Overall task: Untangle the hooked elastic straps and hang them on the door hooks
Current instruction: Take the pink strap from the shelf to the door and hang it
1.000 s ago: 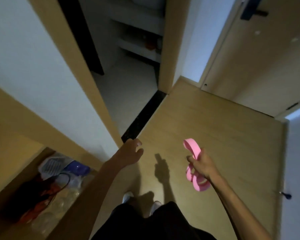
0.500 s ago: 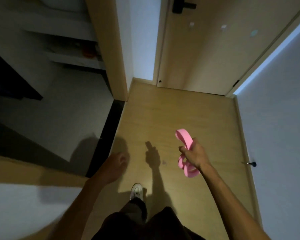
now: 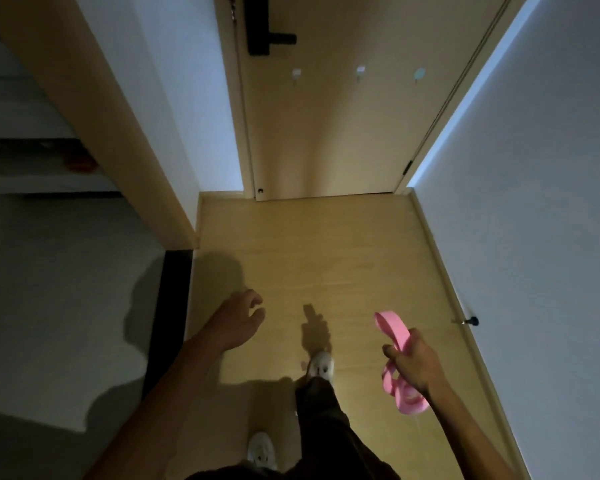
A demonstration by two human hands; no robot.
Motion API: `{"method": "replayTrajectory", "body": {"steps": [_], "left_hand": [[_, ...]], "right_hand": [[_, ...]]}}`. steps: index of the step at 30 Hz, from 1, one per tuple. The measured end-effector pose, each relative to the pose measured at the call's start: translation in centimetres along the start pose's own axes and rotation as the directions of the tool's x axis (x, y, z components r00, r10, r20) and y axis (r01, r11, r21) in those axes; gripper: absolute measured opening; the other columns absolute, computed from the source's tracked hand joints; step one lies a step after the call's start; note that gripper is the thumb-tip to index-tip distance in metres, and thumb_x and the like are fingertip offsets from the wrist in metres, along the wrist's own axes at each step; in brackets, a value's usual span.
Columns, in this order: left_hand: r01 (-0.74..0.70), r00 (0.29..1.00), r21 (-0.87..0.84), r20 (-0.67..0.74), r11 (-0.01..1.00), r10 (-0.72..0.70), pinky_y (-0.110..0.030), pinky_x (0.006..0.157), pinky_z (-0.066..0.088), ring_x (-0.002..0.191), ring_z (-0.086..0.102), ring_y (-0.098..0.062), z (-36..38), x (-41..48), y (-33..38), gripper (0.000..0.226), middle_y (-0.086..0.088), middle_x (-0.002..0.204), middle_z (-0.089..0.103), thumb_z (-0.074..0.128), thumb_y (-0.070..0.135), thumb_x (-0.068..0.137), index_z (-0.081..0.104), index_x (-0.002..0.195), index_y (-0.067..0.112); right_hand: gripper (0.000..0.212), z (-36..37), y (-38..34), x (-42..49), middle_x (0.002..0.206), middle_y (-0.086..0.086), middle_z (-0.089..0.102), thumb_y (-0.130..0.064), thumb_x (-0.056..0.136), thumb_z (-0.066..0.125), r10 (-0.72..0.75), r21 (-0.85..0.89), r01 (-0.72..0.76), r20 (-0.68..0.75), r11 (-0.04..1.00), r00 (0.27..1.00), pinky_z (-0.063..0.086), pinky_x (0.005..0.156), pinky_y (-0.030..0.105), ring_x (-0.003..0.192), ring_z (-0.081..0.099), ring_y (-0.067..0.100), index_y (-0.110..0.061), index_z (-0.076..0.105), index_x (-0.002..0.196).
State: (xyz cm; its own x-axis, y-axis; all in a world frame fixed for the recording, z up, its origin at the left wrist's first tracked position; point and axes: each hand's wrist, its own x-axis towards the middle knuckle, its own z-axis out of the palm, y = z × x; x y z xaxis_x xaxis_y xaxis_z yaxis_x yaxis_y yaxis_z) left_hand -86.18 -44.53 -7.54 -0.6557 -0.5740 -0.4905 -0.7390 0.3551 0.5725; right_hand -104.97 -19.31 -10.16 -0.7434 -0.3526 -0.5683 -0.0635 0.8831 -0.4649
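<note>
Right grip [image 3: 414,363] is clenching the pink straps [image 3: 394,326] in a fist, fingers curled round the middle of the bundle. One loop is sticking out ahead of the fist and the rest is dangling below it in overlapping coils. This is probably a carrying hold, bunching everything so nothing is trailing on the floor [image 3: 309,244].

Left grip [image 3: 238,318] is hanging relaxed with fingers loosely curled, holding nothing, well apart from the straps. It is likely free for pulling loops apart once at the door.

The straps are hanging in mid-air above the wooden floor, to the right of the front shoe [image 3: 321,363] and well short of the door [image 3: 343,133]. One shoe is ahead of the other [image 3: 262,450], so this is looking like the walk-up step.

Three door hooks are sitting in a row below the black handle [image 3: 269,38]: left [image 3: 296,74], middle [image 3: 360,71], right [image 3: 419,74]. All are looking bare, but they are too small to tell their shape.

The coils are looking looped together, so untangling is not done yet. I cannot tell how many straps there are, and no strap hooks are showing.

Next move is probably needing both grips on the bundle. The dim light is making the small hooks hard to hit, and stretched elastic could snap back.
</note>
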Motion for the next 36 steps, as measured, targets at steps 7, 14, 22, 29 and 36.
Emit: {"method": "replayTrajectory", "body": {"steps": [7, 14, 22, 29, 36], "left_hand": [[-0.043, 0.997, 0.059, -0.064, 0.997, 0.047, -0.033, 0.097, 0.041, 0.119, 0.051, -0.03, -3.0, 10.6, 9.0, 0.032, -0.017, 0.128, 0.055, 0.046, 0.02, 0.094, 0.053, 0.122, 0.005], [0.031, 0.999, 0.037, -0.029, 0.999, -0.03, -0.034, 0.097, 0.043, 0.116, 0.051, -0.028, -4.4, 16.5, 11.6, 0.032, -0.015, 0.128, 0.053, 0.045, 0.023, 0.094, 0.052, 0.122, 0.008], [0.152, 0.988, 0.011, 0.026, 0.988, -0.153, -0.031, 0.093, 0.042, 0.114, 0.052, -0.024, -6.9, 23.4, 10.4, 0.032, -0.011, 0.127, 0.052, 0.043, 0.025, 0.095, 0.05, 0.123, 0.01], [0.161, 0.986, 0.014, 0.034, 0.987, -0.161, -0.032, 0.095, 0.042, 0.116, 0.051, -0.025, -12.1, 33.5, 10.0, 0.032, -0.011, 0.128, 0.052, 0.045, 0.024, 0.095, 0.051, 0.124, 0.009], [0.042, 0.999, 0.023, 0.006, 0.999, -0.042, -0.031, 0.087, 0.042, 0.107, 0.054, -0.024, -17.4, 43.1, 13.7, 0.024, -0.012, 0.118, 0.056, 0.047, 0.021, 0.093, 0.055, 0.112, 0.009]], "right_hand": [[0.024, -5.1, -3.6, 9.7, 0.082, 0.009, 0.065, -0.021, 0.09, 0.058, -0.034, 0.013, 0.034, -0.008, 0.999, 0.999, 0.048, 0.054, 0.029, 0.065, 0.062, 0.019, -0.009, 0.043, 0.104], [0.024, -10.0, -11.8, 18.9, 0.083, 0.008, 0.063, -0.022, 0.088, 0.059, -0.13, 0.004, 0.13, 0.015, 0.991, 0.991, 0.047, 0.057, 0.03, 0.068, 0.061, 0.022, -0.01, 0.042, 0.101], [0.029, -12.1, -22.4, 28.7, 0.081, 0.004, 0.061, -0.023, 0.088, 0.058, -0.246, 0.018, 0.246, 0.037, 0.969, 0.969, 0.046, 0.052, 0.027, 0.065, 0.06, 0.015, -0.011, 0.043, 0.109], [0.026, -12.4, -27.8, 35.7, 0.077, 0.0, 0.056, -0.02, 0.09, 0.058, -0.176, -0.007, 0.176, 0.05, 0.984, 0.983, 0.044, 0.043, 0.019, 0.059, 0.059, 0.01, -0.01, 0.039, 0.104], [0.022, -13.0, -28.7, 40.3, 0.089, 0.007, 0.06, -0.02, 0.087, 0.06, -0.06, -0.077, 0.064, 0.048, 0.995, 0.997, 0.041, 0.053, 0.025, 0.067, 0.058, 0.012, -0.009, 0.044, 0.098]]}}
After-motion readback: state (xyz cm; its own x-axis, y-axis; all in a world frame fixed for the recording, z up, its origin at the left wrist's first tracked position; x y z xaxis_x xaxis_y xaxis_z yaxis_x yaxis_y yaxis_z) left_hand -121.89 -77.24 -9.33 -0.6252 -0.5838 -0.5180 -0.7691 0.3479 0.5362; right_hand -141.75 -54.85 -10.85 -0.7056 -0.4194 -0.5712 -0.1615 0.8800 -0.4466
